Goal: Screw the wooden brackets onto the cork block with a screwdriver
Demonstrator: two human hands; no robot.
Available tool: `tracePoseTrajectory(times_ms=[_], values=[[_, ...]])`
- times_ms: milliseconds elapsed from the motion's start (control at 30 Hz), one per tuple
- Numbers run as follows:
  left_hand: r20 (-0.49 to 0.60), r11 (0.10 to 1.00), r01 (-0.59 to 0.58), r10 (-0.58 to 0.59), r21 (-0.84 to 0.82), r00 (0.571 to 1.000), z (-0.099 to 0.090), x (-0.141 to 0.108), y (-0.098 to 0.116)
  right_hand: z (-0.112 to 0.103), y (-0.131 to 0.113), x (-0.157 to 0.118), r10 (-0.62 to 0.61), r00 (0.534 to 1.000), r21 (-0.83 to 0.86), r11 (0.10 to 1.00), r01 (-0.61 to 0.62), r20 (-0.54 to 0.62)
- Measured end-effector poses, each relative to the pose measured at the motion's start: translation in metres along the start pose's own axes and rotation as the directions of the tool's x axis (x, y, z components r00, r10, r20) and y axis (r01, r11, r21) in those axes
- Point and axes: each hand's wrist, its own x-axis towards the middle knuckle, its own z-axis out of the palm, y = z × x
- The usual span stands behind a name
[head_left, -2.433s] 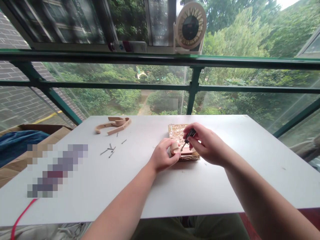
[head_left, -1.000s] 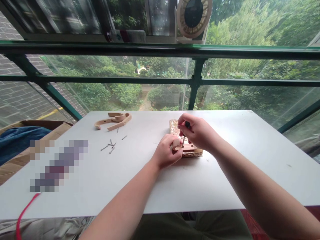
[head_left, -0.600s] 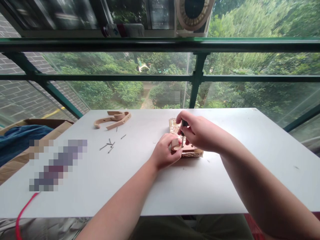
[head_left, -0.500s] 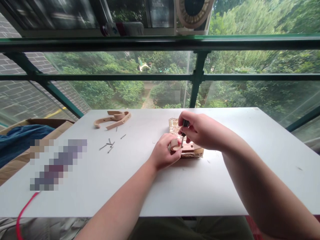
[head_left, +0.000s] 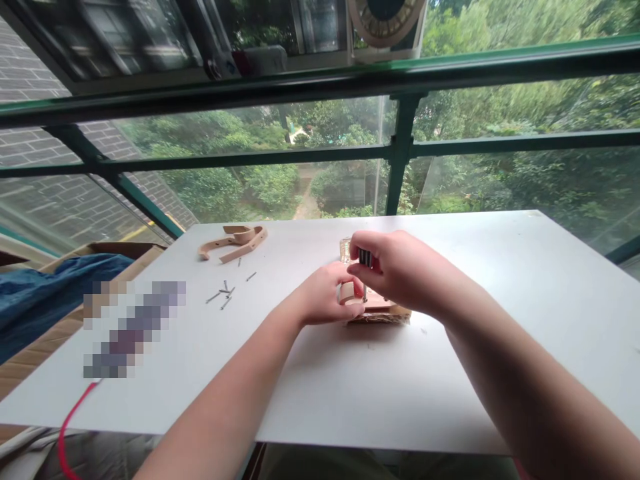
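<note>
My right hand (head_left: pixel 387 263) is wrapped round the black handle of a screwdriver (head_left: pixel 365 258), held upright with its shaft pointing down. The tip meets a hole in a curved wooden hook (head_left: pixel 347 293), which lies on a block wrapped in clear tape (head_left: pixel 380 319). My left hand (head_left: pixel 330 293) grips the hook's bent end from the left, fingers and thumb around it. My right hand hides part of the block and the hook's far end. Whether a screw sits under the tip I cannot tell.
Several loose screws (head_left: pixel 225 291) lie on the white table (head_left: pixel 300 373), left of my hands. Behind them are more curved wooden hooks (head_left: pixel 237 243). A blurred-out object with a red cord (head_left: pixel 64 437) lies at the left. Beyond it stands a cardboard box (head_left: pixel 135 263) with blue cloth.
My right hand has turned a little on the screwdriver and covers more of the block. The whole view has tilted slightly. My left hand keeps its hold on the hook.
</note>
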Motion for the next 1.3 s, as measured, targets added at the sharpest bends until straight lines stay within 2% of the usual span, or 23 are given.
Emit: tracePoseTrajectory(times_ms=[100,200,400,533,767,933,1000,1100,1233,1300], values=[[0.016,0.998,-0.058,0.059,-0.026,0.998,-0.003,0.004,-0.001,0.0,-0.001,-0.002,0.011,1.0,-0.031,0.999,-0.011,-0.012],[-0.055,0.985,-0.121,0.115,-0.125,0.992,0.008,0.002,-0.007,-0.002,-0.002,-0.005,0.016,1.0,-0.058,0.998,-0.017,-0.013],[-0.21,0.976,-0.152,0.117,-0.158,0.971,0.033,-0.007,-0.015,-0.004,-0.001,-0.007,0.044,0.999,-0.032,0.999,-0.044,0.006],[-0.305,0.98,-0.144,0.096,-0.139,0.948,0.036,-0.007,-0.014,-0.006,-0.002,-0.007,0.022,1.0,-0.043,0.999,-0.022,0.0],[-0.385,0.981,-0.129,0.065,-0.142,0.92,0.043,-0.008,-0.013,-0.005,-0.003,-0.007,0.061,0.998,-0.1,0.993,-0.061,0.0],[-0.472,0.979,-0.168,0.097,-0.111,0.876,0.046,-0.011,-0.011,-0.002,-0.006,-0.008,0.081,0.997,-0.138,0.987,-0.08,-0.001],[-0.48,0.978,-0.18,0.109,-0.104,0.87,0.045,-0.011,-0.011,-0.002,-0.009,-0.008,0.09,0.996,-0.136,0.987,-0.087,0.014],[-0.461,0.972,-0.197,0.119,-0.125,0.88,0.044,-0.01,-0.01,-0.008,-0.012,-0.012,0.046,0.998,-0.059,0.997,-0.045,0.029],[-0.445,0.971,-0.176,0.088,-0.16,0.891,0.042,-0.01,-0.007,-0.022,-0.009,-0.019,-0.106,0.994,0.052,0.993,0.107,-0.017],[-0.432,0.971,-0.169,0.081,-0.169,0.898,0.042,-0.01,-0.006,-0.028,-0.006,-0.022,-0.161,0.987,0.076,0.984,0.159,0.012]])
